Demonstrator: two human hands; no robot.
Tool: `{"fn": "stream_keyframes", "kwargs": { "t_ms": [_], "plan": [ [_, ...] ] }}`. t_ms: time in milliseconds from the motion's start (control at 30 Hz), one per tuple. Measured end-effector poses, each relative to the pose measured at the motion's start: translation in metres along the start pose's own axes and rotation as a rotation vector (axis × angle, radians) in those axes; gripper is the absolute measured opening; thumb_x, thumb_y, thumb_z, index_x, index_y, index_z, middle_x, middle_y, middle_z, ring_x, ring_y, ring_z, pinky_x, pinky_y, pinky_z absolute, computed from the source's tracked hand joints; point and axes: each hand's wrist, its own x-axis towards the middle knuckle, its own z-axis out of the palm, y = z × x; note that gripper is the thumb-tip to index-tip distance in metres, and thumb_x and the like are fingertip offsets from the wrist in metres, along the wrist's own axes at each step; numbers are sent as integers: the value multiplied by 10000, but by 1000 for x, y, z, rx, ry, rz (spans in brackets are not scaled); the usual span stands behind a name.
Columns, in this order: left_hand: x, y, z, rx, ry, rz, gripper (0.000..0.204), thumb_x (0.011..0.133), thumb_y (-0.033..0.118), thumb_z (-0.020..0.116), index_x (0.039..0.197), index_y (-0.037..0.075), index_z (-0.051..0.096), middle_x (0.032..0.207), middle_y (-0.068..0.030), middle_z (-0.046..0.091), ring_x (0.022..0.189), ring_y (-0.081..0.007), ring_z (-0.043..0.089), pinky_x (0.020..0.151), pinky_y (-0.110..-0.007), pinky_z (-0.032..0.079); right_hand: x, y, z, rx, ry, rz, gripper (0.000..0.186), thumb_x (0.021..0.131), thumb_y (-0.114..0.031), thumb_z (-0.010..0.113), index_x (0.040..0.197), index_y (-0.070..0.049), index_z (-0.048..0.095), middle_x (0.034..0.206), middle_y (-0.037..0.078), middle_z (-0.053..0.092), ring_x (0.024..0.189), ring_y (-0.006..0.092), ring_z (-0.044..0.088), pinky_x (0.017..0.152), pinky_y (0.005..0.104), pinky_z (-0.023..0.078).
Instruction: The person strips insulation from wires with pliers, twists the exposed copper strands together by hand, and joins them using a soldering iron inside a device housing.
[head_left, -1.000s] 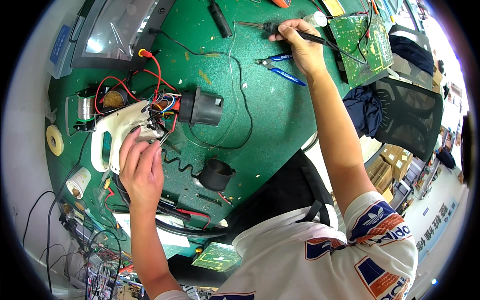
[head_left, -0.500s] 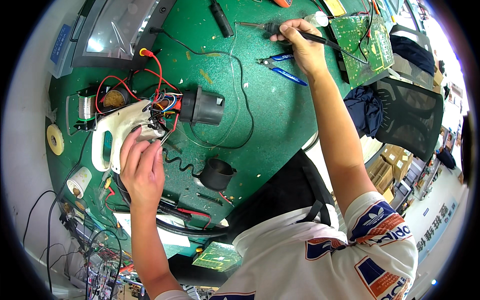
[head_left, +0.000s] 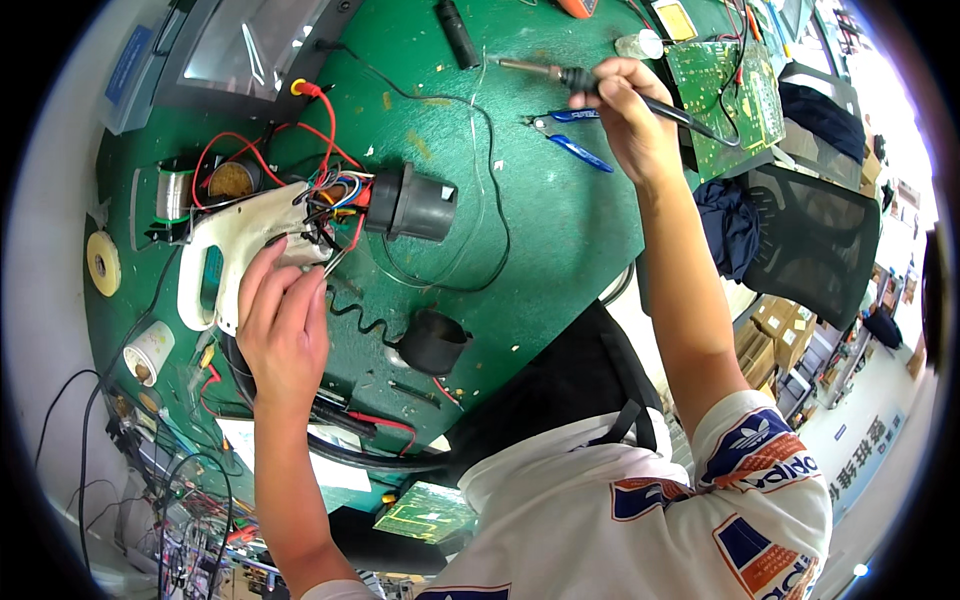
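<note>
My right hand (head_left: pixel 640 125) is closed round the handle of a soldering iron (head_left: pixel 575 80). Its metal tip points left above the bench, over a thin clear strand. Just below that hand lie blue-handled cutters (head_left: pixel 570 138). At the left, my left hand (head_left: pixel 283 325) pinches metal tweezers (head_left: pixel 335 263), whose tips reach toward a red wire. The fingers rest against an opened white handle-shaped housing (head_left: pixel 225 245). Coloured wires (head_left: pixel 340 195) run from it to a dark grey cylindrical part (head_left: pixel 412 203). The exact contact at the tweezer tips is too small to tell.
A solder spool (head_left: pixel 172 195) and a tip-cleaner tin (head_left: pixel 233 180) stand beyond the housing. A black cup-shaped part (head_left: pixel 433 342) with a coiled cord sits nearer. Green circuit boards (head_left: pixel 725 95) lie at the right bench edge, and a paper cup (head_left: pixel 150 352) stands left.
My right hand has drawn slightly right and nearer with the soldering iron. The left hand keeps its place at the wires with the tweezers. The whole view has shifted a little.
</note>
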Motion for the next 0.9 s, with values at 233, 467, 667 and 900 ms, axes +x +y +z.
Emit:
{"fn": "stream_keyframes", "kwargs": {
  "t_ms": [233,467,667,900],
  "plan": [
    [-1,-2,0,-38,28,-6,173,791,-53,737,955,0,743,967,-120,663,1187,-349,646,950,-446,518,-50,-23,49,-87,-205,0,360,1028,-265,632,1245,16,566,948,151,671,874,282,684,838,412,535],
    [-4,-5,0,-45,27,-5,135,827,-7,728,961,4,742,953,-109,665,1189,-341,643,944,-450,520,-85,-27,95,-260,-290,-82,342,967,-143,717,1213,48,575,957,182,719,871,264,745,785,375,579],
    [-2,-7,1,-1,84,39,123,792,8,746,895,74,730,886,-31,642,1183,-246,642,839,-381,559,-112,-7,131,-234,-241,-107,272,874,39,766,1074,39,581,913,156,738,814,180,743,713,294,606],
    [-4,-7,2,-62,58,2,123,825,5,725,944,19,751,938,-98,679,1186,-312,640,917,-437,523,-123,15,144,-407,-193,-154,254,857,-1,800,1000,15,591,891,109,737,777,123,700,686,248,553]
  ]
}}
